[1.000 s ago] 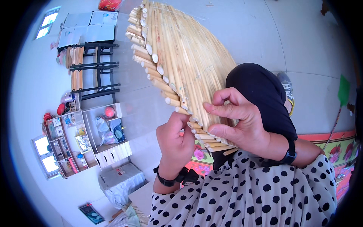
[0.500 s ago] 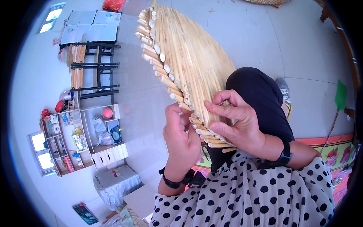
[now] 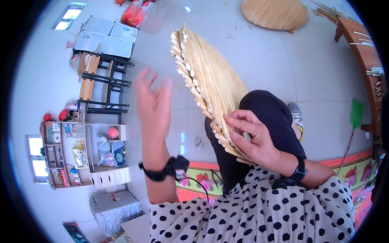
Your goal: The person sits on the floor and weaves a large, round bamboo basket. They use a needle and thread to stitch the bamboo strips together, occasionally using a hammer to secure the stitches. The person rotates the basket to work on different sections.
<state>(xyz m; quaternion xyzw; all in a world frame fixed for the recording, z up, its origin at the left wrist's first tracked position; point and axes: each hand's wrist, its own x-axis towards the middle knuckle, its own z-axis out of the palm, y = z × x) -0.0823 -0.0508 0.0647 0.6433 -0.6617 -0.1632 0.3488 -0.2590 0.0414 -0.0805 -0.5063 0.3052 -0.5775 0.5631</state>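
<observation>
A fan-shaped panel of pale reed sticks [image 3: 208, 69], with staggered cut ends along its left edge, slants across my dark-trousered knee. My right hand [image 3: 253, 137] grips its lower part, thumb and index finger at the row of cut ends. My left hand [image 3: 154, 101] is raised off the panel to its left, motion-blurred, fingers loosely apart and holding nothing that I can see. The black device on my left wrist has a cable hanging from it.
A round reed mat [image 3: 273, 12] lies on the floor [image 3: 275, 65] ahead. A wooden bench [image 3: 356, 52] with sticks stands right, near a green swatter [image 3: 351, 111]. A patterned mat [image 3: 194, 174] is under me. Folded black-legged furniture [image 3: 105, 97] and shelves [image 3: 67, 154] are left.
My left hand has let go of the panel's edge and swung up and left. The view has shifted, showing more floor, the round mat and the bench. My right hand stays on the panel.
</observation>
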